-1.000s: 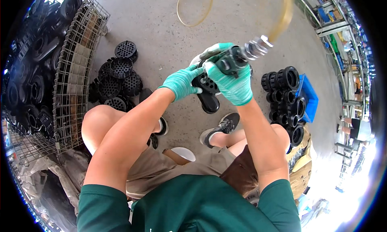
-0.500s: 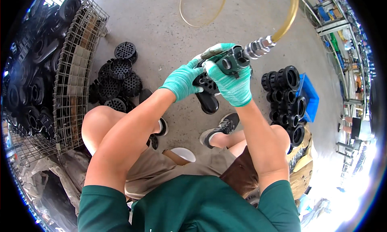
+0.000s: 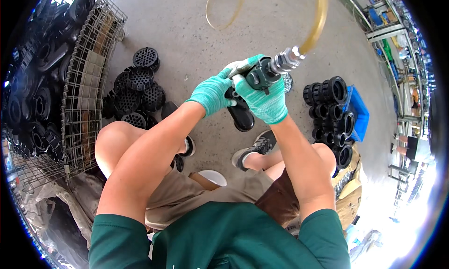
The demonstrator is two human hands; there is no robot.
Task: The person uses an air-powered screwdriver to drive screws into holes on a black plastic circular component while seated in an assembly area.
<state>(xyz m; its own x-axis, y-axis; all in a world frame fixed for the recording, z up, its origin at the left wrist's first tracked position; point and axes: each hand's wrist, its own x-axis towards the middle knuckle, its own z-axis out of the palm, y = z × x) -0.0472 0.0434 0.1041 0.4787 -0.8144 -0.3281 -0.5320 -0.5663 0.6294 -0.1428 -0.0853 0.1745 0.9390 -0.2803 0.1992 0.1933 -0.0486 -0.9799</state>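
In a green-and-white glove, my right hand [image 3: 263, 95] is closed round a dark pneumatic driver [image 3: 260, 76]. A metal coupling [image 3: 286, 60] joins the tool to a yellowish air hose [image 3: 316, 25]. My left hand [image 3: 214, 93], gloved alike, grips a black plastic part [image 3: 240, 111] with a rounded lower end, just under and beside the tool. Both hands meet in front of me, and they hide the tool's working end and most of the part's top.
Black perforated round covers [image 3: 140, 78] lie piled on the floor at left, beside a wire cage [image 3: 86, 82] full of black parts. At right, black ribbed ring fittings [image 3: 331, 114] stand in rows by a blue crate [image 3: 360, 113]. A white bowl [image 3: 214, 178] sits between my legs.
My right hand and the driver have shifted slightly left, toward my left hand, and the hose has swung left with them. The perforated piece between the hands is now mostly covered.
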